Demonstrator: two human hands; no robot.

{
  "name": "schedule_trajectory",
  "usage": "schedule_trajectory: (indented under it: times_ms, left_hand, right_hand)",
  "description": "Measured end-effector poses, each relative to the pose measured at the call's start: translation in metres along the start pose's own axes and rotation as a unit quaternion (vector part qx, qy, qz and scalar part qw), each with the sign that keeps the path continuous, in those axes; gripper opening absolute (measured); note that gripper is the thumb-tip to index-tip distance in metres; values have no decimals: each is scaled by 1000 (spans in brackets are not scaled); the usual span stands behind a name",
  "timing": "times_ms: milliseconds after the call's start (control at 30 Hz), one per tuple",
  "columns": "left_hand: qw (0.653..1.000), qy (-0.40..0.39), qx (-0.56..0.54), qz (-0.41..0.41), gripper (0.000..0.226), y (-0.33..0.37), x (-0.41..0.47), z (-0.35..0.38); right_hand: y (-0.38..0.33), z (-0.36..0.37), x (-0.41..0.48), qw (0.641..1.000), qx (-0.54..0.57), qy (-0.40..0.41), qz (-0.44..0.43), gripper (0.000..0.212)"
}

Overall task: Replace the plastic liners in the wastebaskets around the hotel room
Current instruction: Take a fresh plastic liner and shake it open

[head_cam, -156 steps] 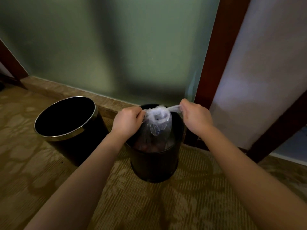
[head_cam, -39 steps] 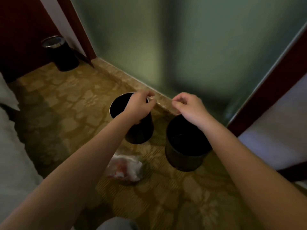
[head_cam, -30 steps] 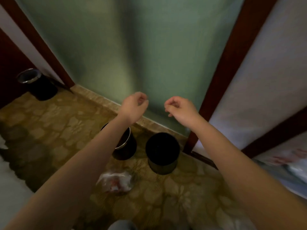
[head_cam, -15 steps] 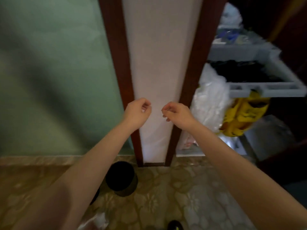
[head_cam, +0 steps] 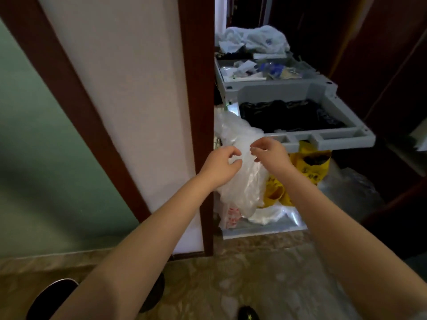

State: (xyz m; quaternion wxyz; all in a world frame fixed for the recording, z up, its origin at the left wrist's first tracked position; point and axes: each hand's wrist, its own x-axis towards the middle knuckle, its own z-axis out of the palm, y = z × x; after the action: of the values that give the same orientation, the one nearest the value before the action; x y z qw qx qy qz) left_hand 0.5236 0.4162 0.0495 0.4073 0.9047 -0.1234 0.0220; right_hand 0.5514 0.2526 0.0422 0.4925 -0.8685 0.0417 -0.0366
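Reaching forward from the bottom of the view, two bare forearms cross over the patterned carpet (head_cam: 265, 280), where the rim of a black wastebasket (head_cam: 49, 296) shows at the lower left beside the wall. The left hand (head_cam: 221, 166) has its fingers curled with thumb and forefinger nearly closed, and the right hand (head_cam: 269, 153) is curled the same way just beside it; both sit against a bundle of clear plastic liners (head_cam: 242, 181), though whether either truly pinches the film cannot be told through the blur. The bundle hangs at the near side of a grey housekeeping cart (head_cam: 323, 139), past the dark wooden door frame (head_cam: 198, 112). Beyond the hands, a yellow bag (head_cam: 312, 165) hangs under the cart's tray, which holds black bags (head_cam: 288, 116). Farther back lie small supplies and crumpled white cloth (head_cam: 254, 40).
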Motion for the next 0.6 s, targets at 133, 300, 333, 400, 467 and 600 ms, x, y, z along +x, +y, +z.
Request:
schedule_trajectory:
  times_ms: [133,300,333,400,467,600]
  left_hand:
    - [998,-4,33,-61,30,6,39,28]
    - [993,20,31,-110,35,10,68,30]
    - [992,24,32,-118,37,11,70,29]
    - [991,18,42,-125,40,11,76,31]
    - [990,12,51,-130,42,10,83,32]
    - [988,33,36,-147,42,16,104,32]
  right_hand:
    - [14,-5,67,997,-80,-11,-22,34]
    - [16,-8,134,954,-264,-98,-101,80]
    - [18,-6,143,944,-286,-120,-113,78]
    - [23,-1,160,940,-289,-138,-122,58]
    - [25,0,169,957,-240,-124,-105,30]
    - [21,-18,181,987,-121,-74,-76,15]
